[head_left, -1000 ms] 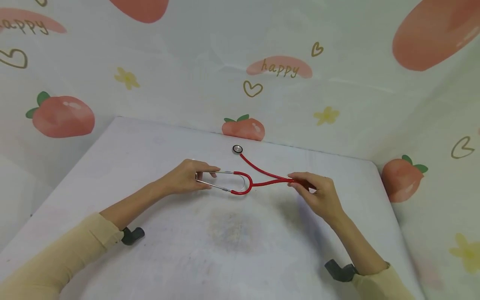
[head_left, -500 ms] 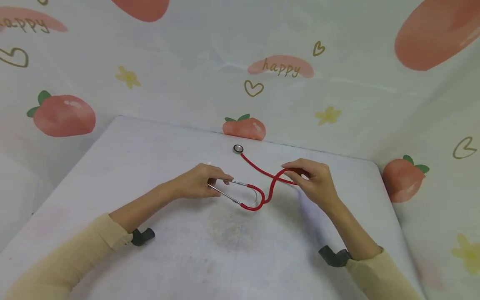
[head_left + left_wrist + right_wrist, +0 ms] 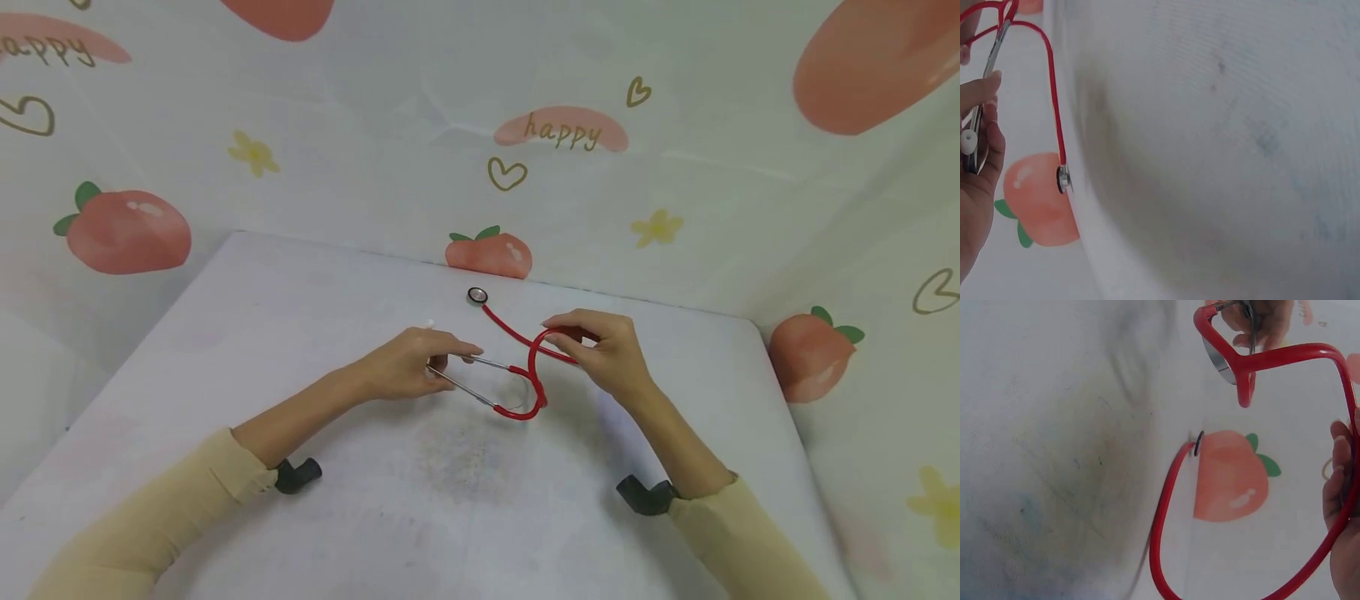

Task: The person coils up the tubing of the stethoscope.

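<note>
A red stethoscope (image 3: 532,360) is held between both hands. My left hand (image 3: 408,364) grips its metal ear tubes (image 3: 472,392), thumb and fingers around the two rods. In the left wrist view a white ear tip (image 3: 968,142) shows beside that palm. On the right, my right hand (image 3: 609,352) pinches the red tubing (image 3: 1291,356), which bends up from the Y-joint in an arch. From that hand the rest of the tube runs back to the round chest piece (image 3: 477,296), lying near the table's far edge.
The white table (image 3: 360,517) has faint stains in its middle. Behind and beside it hangs a pale backdrop (image 3: 375,167) printed with peaches, hearts and flowers. A dark curved piece (image 3: 298,476) sits at the left cuff, another dark piece (image 3: 647,495) at the right.
Both hands have come closer together, the left moving right, the right moving left and slightly up. The tubing, nearly straight before, now bends in an arch; the chest piece has stayed put.
</note>
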### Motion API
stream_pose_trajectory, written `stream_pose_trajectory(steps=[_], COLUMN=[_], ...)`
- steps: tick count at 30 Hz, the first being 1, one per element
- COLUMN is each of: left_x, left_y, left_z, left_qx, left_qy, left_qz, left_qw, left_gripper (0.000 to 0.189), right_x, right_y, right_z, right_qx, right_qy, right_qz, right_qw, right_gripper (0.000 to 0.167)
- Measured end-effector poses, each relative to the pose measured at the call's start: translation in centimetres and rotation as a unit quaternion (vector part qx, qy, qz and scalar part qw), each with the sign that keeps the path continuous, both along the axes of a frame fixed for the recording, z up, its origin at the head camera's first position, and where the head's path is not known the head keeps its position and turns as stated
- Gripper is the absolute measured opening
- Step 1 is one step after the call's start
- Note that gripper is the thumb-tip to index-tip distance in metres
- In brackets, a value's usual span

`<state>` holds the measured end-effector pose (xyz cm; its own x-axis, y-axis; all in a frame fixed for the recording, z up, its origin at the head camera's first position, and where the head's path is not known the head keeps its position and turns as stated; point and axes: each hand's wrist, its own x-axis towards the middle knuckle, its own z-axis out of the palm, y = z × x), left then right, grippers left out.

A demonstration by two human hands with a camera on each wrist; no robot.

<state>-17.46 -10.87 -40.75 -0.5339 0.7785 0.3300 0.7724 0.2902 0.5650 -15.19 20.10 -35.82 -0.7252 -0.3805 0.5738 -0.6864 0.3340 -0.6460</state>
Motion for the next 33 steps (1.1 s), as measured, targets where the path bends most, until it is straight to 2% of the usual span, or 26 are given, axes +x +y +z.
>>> stream_pose_trajectory(steps=[3,9,13,18,27,33], left_x=[0.1,0.2,0.3,0.5,0.9,0.9], left_y=[0.2,0.6,0.8,1.0,1.2,1.5], left_z=[0.1,0.2,0.5,0.7,0.8,0.6], left_qx=[0.003,0.021,0.026,0.022,0.021,0.021], left_qy=[0.005,0.004,-0.005,-0.012,-0.013,0.001], left_qz=[0.003,0.001,0.001,-0.002,-0.011,-0.031], left_qw=[1.0000,0.9998,0.9996,0.9997,0.9996,0.9993], left_gripper=[0.065,0.067,0.075,0.079,0.078,0.067], right_x=[-0.8,-1.3,-1.5,-2.1,-2.8,-2.8], right_y=[0.1,-0.4,-0.9,-1.4,-2.6,-3.3], right_z=[-0.9,-1.3,-1.4,-1.8,-2.3,-3.0], right_qx=[0.016,0.051,0.059,0.063,0.090,0.092], right_qy=[-0.010,-0.035,-0.054,-0.056,-0.080,-0.080], right_qz=[0.007,0.031,0.034,0.050,0.058,0.058], right_qw=[0.9998,0.9976,0.9962,0.9952,0.9910,0.9908], right_gripper=[0.027,0.029,0.024,0.019,0.019,0.018])
